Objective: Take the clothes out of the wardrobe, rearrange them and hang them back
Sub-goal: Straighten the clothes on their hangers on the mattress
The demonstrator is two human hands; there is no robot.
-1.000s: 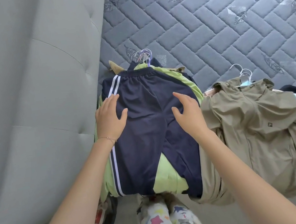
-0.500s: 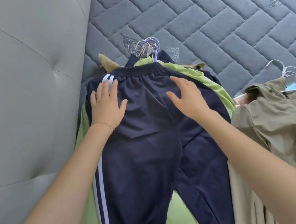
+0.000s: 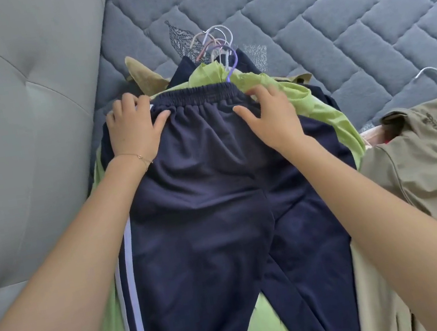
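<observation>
Trousers [image 3: 212, 209] soft and limp, best taken at the waistband [image 3: 192, 95]

You had the navy trousers lying flat on top of a green garment [image 3: 327, 119] on the bed [image 3: 301, 9], with the hanger hooks [image 3: 217, 48] just past the waistband. Your left hand [image 3: 132, 133] curled its fingers over the waistband's left corner, thumb spread on the cloth. Your right hand [image 3: 273, 119] lay at the right end with its fingertips blurred, so I could not tell whether it pinched or only pressed. The cloth looked light and likely to slide on the green layer beneath. The gathered elastic seemed the surest hold, one of your hands at each end.
</observation>
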